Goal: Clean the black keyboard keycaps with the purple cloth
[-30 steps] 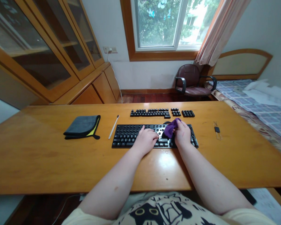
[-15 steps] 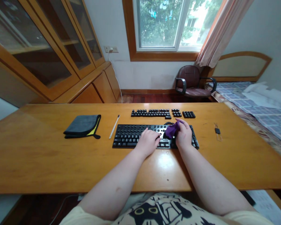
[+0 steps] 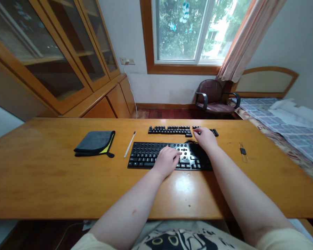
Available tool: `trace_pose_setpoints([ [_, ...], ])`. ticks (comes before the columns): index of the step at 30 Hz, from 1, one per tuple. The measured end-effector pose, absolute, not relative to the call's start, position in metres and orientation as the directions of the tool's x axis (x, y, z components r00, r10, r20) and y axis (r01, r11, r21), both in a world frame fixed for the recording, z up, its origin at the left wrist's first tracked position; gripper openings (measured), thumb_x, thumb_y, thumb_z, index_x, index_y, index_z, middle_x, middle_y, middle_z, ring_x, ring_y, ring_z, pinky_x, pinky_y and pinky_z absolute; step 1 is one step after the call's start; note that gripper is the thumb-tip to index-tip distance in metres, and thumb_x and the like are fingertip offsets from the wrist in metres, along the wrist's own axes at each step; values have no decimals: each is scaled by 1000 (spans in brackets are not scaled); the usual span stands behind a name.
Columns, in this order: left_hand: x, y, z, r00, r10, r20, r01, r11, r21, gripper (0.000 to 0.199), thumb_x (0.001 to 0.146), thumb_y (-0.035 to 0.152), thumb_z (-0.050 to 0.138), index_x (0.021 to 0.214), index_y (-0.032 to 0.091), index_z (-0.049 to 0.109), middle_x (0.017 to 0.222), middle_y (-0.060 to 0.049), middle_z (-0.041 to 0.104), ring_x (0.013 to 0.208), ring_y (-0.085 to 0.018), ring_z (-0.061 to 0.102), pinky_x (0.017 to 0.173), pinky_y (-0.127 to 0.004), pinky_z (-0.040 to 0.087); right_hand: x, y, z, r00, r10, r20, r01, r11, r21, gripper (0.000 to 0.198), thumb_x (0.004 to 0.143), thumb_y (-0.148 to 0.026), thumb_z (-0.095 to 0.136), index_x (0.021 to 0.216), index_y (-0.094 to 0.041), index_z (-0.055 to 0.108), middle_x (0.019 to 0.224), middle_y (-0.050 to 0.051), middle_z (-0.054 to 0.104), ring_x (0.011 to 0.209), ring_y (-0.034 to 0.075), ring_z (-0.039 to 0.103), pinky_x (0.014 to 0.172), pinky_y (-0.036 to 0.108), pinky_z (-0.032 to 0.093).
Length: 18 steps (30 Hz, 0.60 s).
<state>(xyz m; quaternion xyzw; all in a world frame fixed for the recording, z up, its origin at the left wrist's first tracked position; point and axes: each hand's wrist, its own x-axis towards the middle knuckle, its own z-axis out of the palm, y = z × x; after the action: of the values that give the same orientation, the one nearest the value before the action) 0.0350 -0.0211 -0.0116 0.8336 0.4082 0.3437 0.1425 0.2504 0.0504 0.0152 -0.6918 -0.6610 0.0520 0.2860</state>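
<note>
A black keyboard (image 3: 146,152) lies on the desk in front of me, with several keycaps off its right-hand part. My left hand (image 3: 167,160) rests on its middle, fingers curled and pinched round something small that I cannot make out. Beyond the keyboard, loose black keycaps (image 3: 169,130) are laid out in rows. My right hand (image 3: 206,139) reaches over the keyboard's right end to these keycaps, its fingertips drawn together among the right-hand groups. What it pinches is too small to tell. The purple cloth is out of sight.
A folded grey cloth (image 3: 94,141) with black and yellow edging lies on the left of the wooden desk (image 3: 54,187). Beside it is a white toothbrush-like stick (image 3: 129,145). A wire keycap puller (image 3: 243,151) lies at right. Behind the desk stands an armchair (image 3: 211,93).
My right hand has moved from above the keyboard forward to the loose keycaps, and the purple cloth it held no longer shows. My left hand stays on the keyboard. The view has tilted slightly.
</note>
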Motion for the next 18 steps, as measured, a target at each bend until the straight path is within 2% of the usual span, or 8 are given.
trace_pose_setpoints([
  [3,35,-20,-12,428,779,458,583,-625,519,15,83,18,50,87,21,64,90,-2,70,89,-17,61,98,-41,36,251,71,3,68,985,157,969,-28,-245,26,78,-30,52,95,-21,69,104,9,63,90,22,59,76,30,43],
  [6,36,-20,-13,422,782,458,590,-621,517,14,83,18,51,87,21,64,90,-2,70,89,-17,61,98,-40,36,250,80,-8,30,995,95,989,-16,-144,26,79,-32,53,99,-23,68,106,9,62,92,22,59,75,29,43],
  [14,37,-22,-13,433,779,453,589,-625,513,15,83,18,51,88,21,64,90,-1,70,89,-17,61,98,-41,36,252,86,-15,-17,998,57,992,24,-125,22,73,-37,62,89,-23,70,100,7,63,92,22,58,75,29,42],
  [18,36,-21,-13,430,782,451,593,-621,512,14,83,19,50,87,21,64,90,-1,70,89,-17,61,98,-41,36,252,85,-15,-74,995,65,987,83,-140,23,74,-35,62,93,-24,68,100,6,63,92,21,58,75,28,42],
])
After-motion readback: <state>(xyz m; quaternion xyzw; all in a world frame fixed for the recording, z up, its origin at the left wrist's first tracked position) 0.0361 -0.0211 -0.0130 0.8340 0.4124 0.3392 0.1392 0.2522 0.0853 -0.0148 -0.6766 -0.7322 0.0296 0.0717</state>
